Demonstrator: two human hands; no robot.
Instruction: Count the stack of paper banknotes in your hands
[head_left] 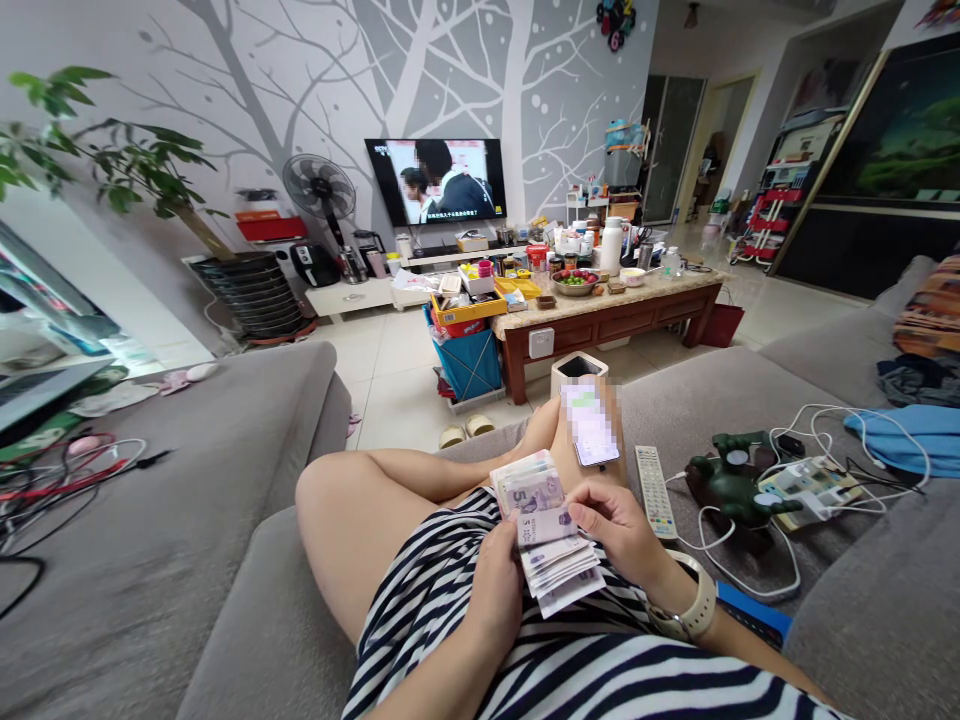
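Note:
My left hand grips the left edge of a stack of banknotes, purple-toned and marked with a 5, above the striped cloth on my lap. Several notes fan out towards me below the fold. On the right side of the same stack, my right hand pinches a note between thumb and fingers. A pale watch circles my right wrist. Just beyond the notes, a phone with its screen lit rests on my leg.
On the grey sofa to the right lie a remote control, a dark green figure and a power strip with white cables. Loose cables lie at left. Ahead stands a crowded coffee table, with a television behind.

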